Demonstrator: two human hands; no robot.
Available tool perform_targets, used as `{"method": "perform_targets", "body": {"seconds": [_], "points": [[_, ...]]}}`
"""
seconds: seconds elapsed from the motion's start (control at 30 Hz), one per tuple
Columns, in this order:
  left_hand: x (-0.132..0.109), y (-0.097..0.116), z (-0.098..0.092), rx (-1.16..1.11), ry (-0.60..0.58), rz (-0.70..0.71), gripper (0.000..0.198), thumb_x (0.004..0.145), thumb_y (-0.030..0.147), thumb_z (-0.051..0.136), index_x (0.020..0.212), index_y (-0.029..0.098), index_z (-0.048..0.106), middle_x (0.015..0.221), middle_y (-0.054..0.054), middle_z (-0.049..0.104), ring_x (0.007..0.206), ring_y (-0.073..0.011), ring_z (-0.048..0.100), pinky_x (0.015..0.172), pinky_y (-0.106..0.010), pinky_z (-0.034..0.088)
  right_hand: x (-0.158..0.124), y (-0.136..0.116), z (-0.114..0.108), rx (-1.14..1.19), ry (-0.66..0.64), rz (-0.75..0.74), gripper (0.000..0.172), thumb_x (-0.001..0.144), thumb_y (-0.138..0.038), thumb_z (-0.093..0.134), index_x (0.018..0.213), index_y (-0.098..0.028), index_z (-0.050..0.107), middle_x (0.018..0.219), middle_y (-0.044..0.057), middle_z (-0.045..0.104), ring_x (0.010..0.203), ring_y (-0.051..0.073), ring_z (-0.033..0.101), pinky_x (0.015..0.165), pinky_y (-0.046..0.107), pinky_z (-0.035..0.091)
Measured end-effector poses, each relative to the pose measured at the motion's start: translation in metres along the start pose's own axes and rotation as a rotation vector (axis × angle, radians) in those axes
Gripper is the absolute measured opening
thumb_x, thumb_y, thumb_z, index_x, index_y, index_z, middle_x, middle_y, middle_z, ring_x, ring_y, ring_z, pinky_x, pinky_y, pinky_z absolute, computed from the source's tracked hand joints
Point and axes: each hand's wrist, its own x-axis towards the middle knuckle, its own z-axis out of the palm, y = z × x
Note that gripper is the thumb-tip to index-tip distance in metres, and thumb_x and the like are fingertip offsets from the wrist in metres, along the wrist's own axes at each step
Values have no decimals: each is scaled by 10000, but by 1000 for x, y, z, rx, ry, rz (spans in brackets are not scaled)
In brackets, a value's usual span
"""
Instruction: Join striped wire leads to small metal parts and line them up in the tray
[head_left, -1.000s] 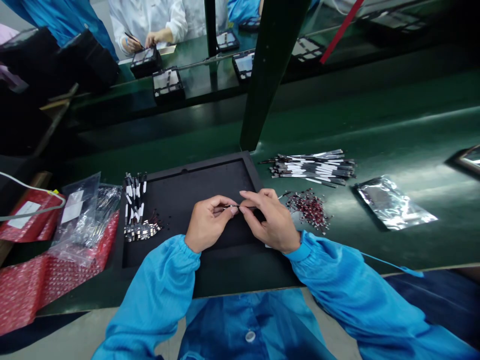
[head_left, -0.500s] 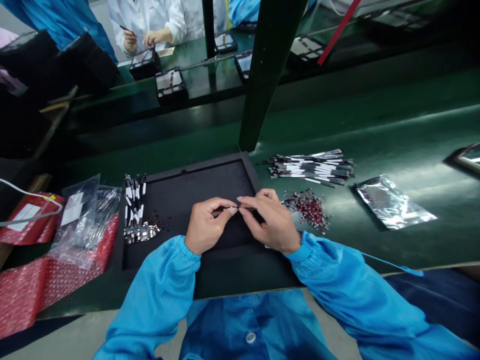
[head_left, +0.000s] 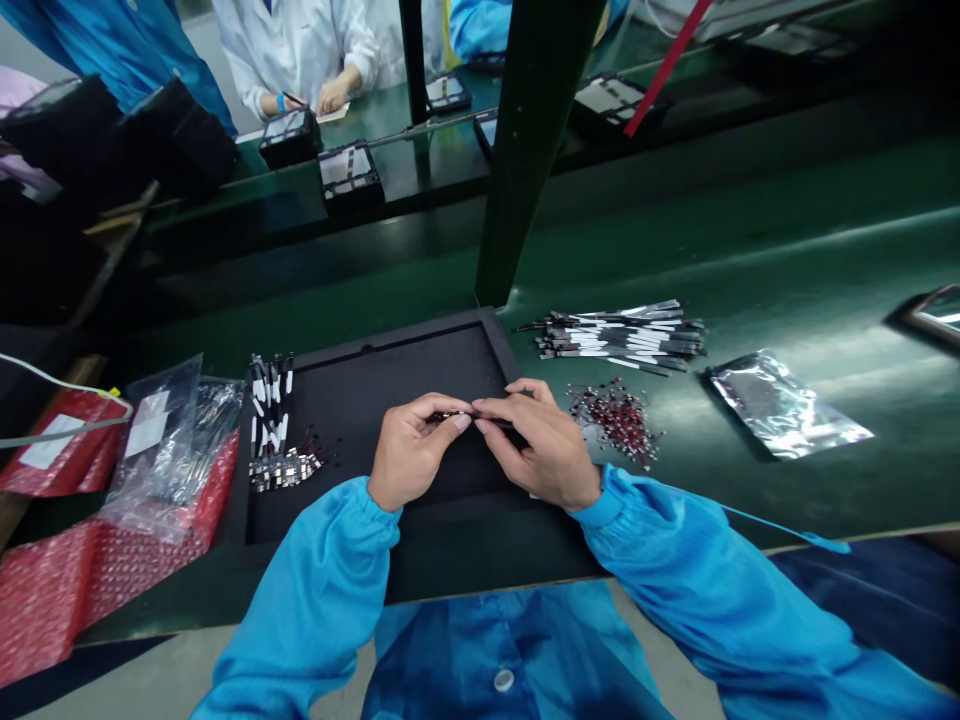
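Observation:
Over the black tray [head_left: 375, 375] my left hand [head_left: 415, 445] and my right hand [head_left: 541, 440] meet fingertip to fingertip. A small dark strip-like part [head_left: 453, 417] with shiny bits is pinched in my left fingers. My right thumb and forefinger close on its other end; the fingers cover most of it. At the tray's left side lie flat flex cables [head_left: 270, 395] with white labels and small circuit boards [head_left: 285, 470] on their ends. To the right of my right hand is a heap of tiny red-and-silver parts [head_left: 615, 420].
Behind that heap lies a bundle of flex cables [head_left: 622, 335], with a silver bag [head_left: 787, 400] at right. Clear bags [head_left: 154, 440] and red bubble wrap [head_left: 52, 580] lie left. A green post [head_left: 517, 170] rises behind the tray. Across the bench, a co-worker in white [head_left: 292, 50] works among black trays.
My hands stay nearly in place, fingertips together, with only slight finger movement. Across the bench the co-worker's hands have moved lower. The view has shifted slightly.

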Motion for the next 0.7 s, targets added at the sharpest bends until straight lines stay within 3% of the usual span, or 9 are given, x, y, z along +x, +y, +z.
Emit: {"method": "perform_targets", "body": {"seconds": [0.5, 0.7], "points": [[0, -3, -1, 59, -11, 94, 92, 824, 238, 735, 878, 180, 780, 878, -52, 713, 774, -152, 667, 671, -245, 529, 2, 1, -1, 15, 10, -4, 260, 926, -93, 594, 1163, -200, 596, 875, 48, 729, 729, 184, 672, 911, 455, 485], [-2, -7, 4, 51, 19, 122, 143, 832, 227, 739, 967, 180, 742, 908, -45, 707, 832, -144, 673, 756, -240, 545, 6, 5, -4, 80, -9, 43, 196, 938, -148, 592, 1120, -214, 620, 896, 47, 738, 716, 181, 672, 895, 454, 494]]}}
